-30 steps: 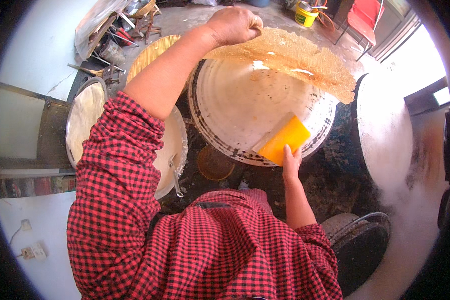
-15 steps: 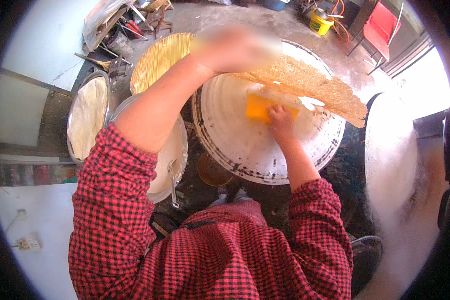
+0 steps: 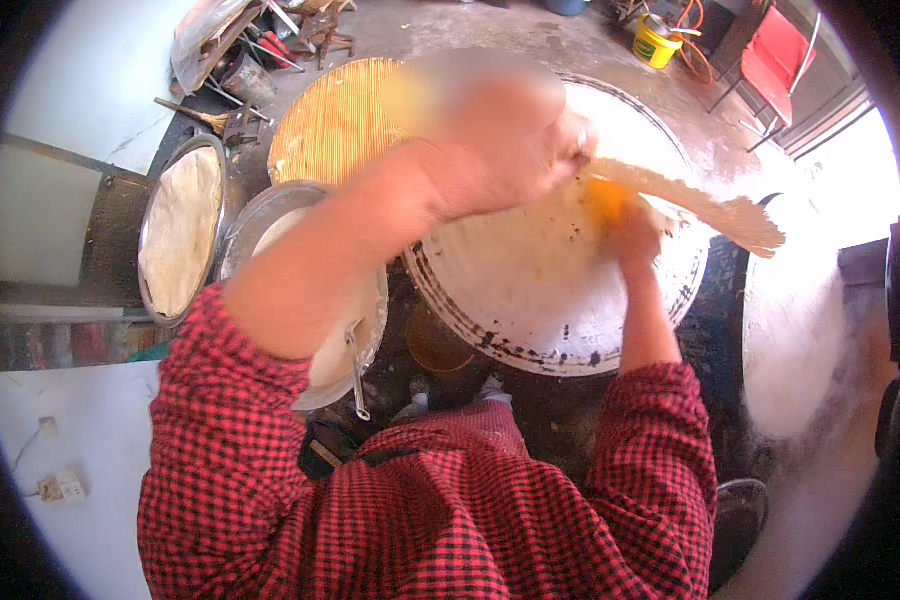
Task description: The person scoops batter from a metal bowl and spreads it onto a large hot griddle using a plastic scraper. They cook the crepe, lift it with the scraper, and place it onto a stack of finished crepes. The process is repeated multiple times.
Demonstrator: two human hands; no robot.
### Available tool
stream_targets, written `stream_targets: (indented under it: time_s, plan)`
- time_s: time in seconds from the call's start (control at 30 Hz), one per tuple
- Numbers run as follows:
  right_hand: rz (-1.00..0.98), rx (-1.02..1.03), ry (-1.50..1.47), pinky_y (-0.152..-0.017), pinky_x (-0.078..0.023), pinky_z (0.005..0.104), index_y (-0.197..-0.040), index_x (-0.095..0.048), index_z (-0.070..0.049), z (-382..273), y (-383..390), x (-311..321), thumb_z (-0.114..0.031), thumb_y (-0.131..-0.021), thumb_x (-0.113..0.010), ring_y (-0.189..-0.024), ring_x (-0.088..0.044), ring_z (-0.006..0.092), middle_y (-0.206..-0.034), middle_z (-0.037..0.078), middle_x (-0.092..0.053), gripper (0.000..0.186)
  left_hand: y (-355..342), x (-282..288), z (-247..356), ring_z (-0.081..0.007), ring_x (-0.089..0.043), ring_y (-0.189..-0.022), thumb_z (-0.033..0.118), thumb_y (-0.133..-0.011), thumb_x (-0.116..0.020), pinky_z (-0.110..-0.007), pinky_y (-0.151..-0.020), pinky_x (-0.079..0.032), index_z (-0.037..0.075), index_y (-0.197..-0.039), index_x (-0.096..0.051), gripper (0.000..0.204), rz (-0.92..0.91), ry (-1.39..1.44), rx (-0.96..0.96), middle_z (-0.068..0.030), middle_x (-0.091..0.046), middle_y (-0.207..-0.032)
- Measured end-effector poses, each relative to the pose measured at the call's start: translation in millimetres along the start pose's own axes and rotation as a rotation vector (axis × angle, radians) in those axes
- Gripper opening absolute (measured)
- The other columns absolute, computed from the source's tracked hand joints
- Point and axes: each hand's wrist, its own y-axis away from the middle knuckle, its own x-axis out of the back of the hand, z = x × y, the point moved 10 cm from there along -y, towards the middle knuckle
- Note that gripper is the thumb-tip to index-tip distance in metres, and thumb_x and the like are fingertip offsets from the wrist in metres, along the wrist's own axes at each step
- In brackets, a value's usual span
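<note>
A large round griddle (image 3: 510, 290) with a pale top and dark-specked rim lies in front of me. Over its far right part hangs a thin, brown, lacy crepe (image 3: 705, 198), lifted off the surface and seen nearly edge-on. My left hand (image 3: 540, 150) reaches across the griddle, its fingers closed on the crepe's left end; a blurred patch covers part of this hand. Below the crepe, my right hand (image 3: 637, 240) grips a yellow scraper (image 3: 610, 205) against or just above the griddle. Motion smears the hand and scraper, so contact is unclear.
Left of the griddle stands a bowl (image 3: 378, 335) of pale batter with a ladle (image 3: 358, 375). Beyond are a metal basin (image 3: 150, 270) holding pale dough and a round slatted mat (image 3: 335, 110). Another round pale surface (image 3: 792, 330) is at right, amid haze. A red chair (image 3: 773, 65) stands far right.
The crepe has come to the right and turned more edge-on, with my left hand moving right and nearer. My right hand and the scraper have moved right across the griddle.
</note>
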Motion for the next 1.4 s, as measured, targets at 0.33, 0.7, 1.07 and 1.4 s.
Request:
stream_targets:
  time_s: [0.33,0.7,1.07,1.4]
  plan:
    - [-0.163,0.142,-0.280,-0.074,-0.048,0.0415,-0.108,-0.058,-0.010,-102.1,316.2,1.8,-0.010,-0.072,-0.055,-0.083,-0.058,0.0373,-0.099,0.014,-0.061,0.036,100.4,-91.8,67.8,-0.0275,-0.061,-0.063,0.020,-0.072,-0.055,-0.039,-0.056,-0.049,0.013,-0.076,-0.062,0.011,-0.263,0.088,-0.033,-0.0087,-0.062,-0.067]
    - [0.214,-0.904,-1.513,-0.072,-0.049,0.0348,-0.105,-0.051,0.003,-15.0,546.4,-55.7,-0.002,-0.076,-0.053,-0.081,-0.059,0.0220,-0.094,0.009,-0.058,0.030,137.5,-34.5,44.3,-0.0239,-0.061,-0.066,0.020,-0.066,-0.055,-0.038,-0.064,-0.048,0.013,-0.076,-0.067,0.017,-0.179,0.524,0.184,-0.0095,-0.065,-0.073]
    - [0.212,-0.955,-1.601,-0.071,-0.049,0.0359,-0.107,-0.050,0.002,-3.0,567.5,-80.0,-0.004,-0.076,-0.052,-0.082,-0.059,0.0240,-0.097,0.010,-0.058,0.032,139.8,142.8,-44.8,-0.0165,-0.059,-0.076,0.025,-0.071,-0.060,-0.032,-0.067,-0.047,0.009,-0.092,-0.065,0.027,-0.138,0.509,0.368,-0.0053,-0.064,-0.083]
    - [0.110,-0.876,-1.599,-0.072,-0.050,0.0379,-0.109,-0.049,0.003,-39.1,544.5,-90.8,-0.004,-0.075,-0.053,-0.083,-0.059,0.0254,-0.099,0.013,-0.058,0.035,294.8,288.2,-160.2,-0.0170,-0.059,-0.080,0.025,-0.073,-0.059,-0.032,-0.069,-0.047,0.008,-0.096,-0.064,0.029,0.191,0.650,0.716,-0.0057,-0.064,-0.086]
